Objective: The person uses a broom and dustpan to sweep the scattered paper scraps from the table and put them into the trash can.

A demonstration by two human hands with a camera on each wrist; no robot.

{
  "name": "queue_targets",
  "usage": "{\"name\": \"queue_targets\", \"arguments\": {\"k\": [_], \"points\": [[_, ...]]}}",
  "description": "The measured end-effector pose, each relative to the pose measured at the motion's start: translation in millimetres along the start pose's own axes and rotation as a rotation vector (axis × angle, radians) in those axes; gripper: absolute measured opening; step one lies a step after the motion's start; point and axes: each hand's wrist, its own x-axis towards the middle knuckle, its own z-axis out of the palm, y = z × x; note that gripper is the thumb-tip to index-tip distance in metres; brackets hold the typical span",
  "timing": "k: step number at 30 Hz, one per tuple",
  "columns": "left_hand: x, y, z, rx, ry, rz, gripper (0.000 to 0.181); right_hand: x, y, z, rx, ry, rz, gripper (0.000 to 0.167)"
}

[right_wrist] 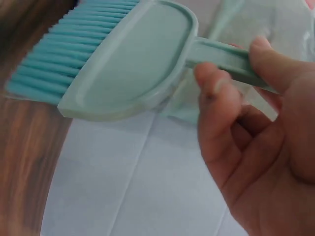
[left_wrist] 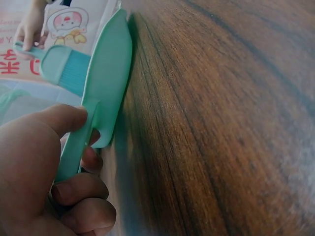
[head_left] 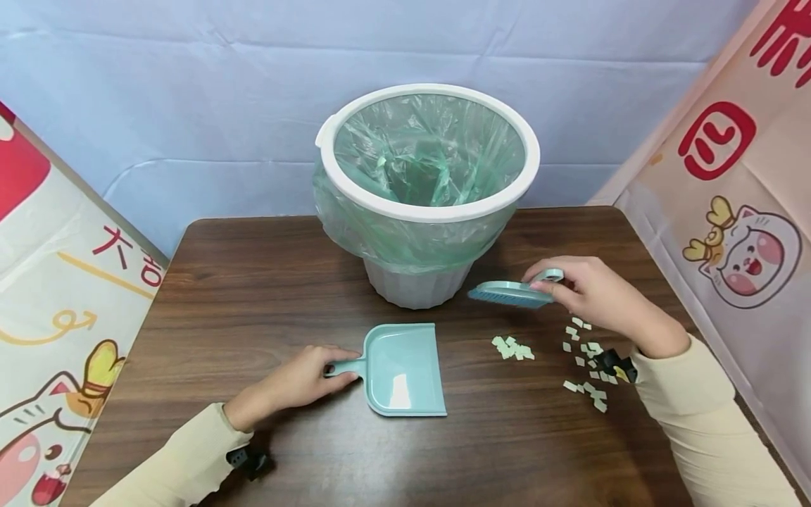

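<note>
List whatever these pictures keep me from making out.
Head view: the floor of the bin, hidden by its green liner.
Head view: the exact number of pale pieces piled together, tiny and overlapping.
Head view: anything behind the right wrist's black device, which blocks it.
Right wrist view: one end of the bristles, cut off by the top edge.

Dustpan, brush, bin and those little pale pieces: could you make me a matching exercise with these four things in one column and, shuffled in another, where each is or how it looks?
Things
1. Dustpan
2. Brush
3. Bin
4. Pale pieces

Places and states
A. Lined with a see-through green bag
B. Held up off the table by the right hand
C. Partly in a small pile, partly scattered on the table
D. Handle gripped by the left hand

Right pairs: 1-D, 2-B, 3-A, 4-C
</note>
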Motion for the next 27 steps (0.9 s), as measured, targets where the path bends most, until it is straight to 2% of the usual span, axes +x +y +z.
{"name": "queue_targets", "arguments": {"k": [7,16,18,21,25,27], "points": [[0.9,0.8,-0.5,0.005,0.002,-0.004,0.033,-5.5,-1.4,10.2,-0.027,-0.089,-0.042,0.018],[0.5,-0.5,0.0,0.004,0.001,-0.006,0.034,-16.1,-10.6,4.6,0.049,-0.176,-0.045,0.017],[0.4,-0.7,0.2,0.01,0.006,-0.002,0.034,-17.2,-12.7,3.0,0.057,-0.157,-0.03,0.016],[0.2,-0.9,0.6,0.013,0.009,0.003,0.034,-17.8,-15.1,1.2,0.029,-0.074,-0.003,0.014],[0.1,-0.4,0.3,0.016,0.005,-0.005,0.034,-18.5,-18.5,2.7,-0.08,0.073,0.057,0.009],[0.1,-0.2,0.1,0.018,0.007,0.0,0.034,-19.5,-20.7,5.4,-0.148,0.12,0.094,0.006]]}}
